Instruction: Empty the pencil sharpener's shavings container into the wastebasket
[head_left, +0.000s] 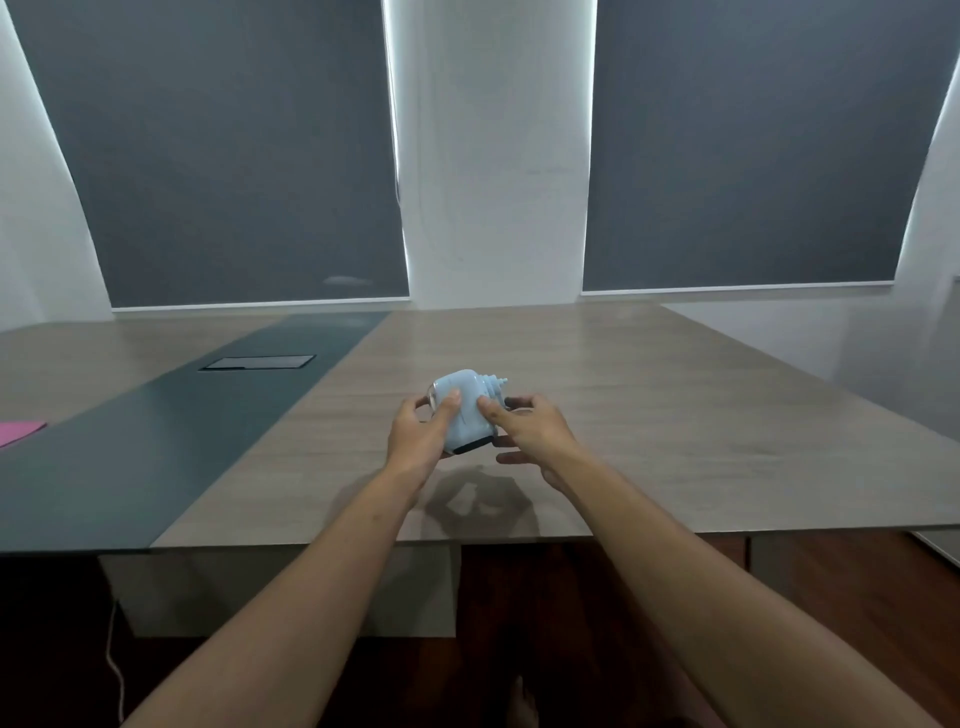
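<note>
Overhead, both hands' fingers clasping the pencil sharpener (466, 410) above the table (675, 415); pink sheet (18, 432) far left.

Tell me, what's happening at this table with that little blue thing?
A person is holding a light blue pencil sharpener in both hands, lifted just above the wooden table. The left hand grips its left side with the thumb on top; the right hand holds the right side. The shavings container does not look pulled out yet, and no wastebasket is in view. A pink sheet lies at the table's far left.
</note>
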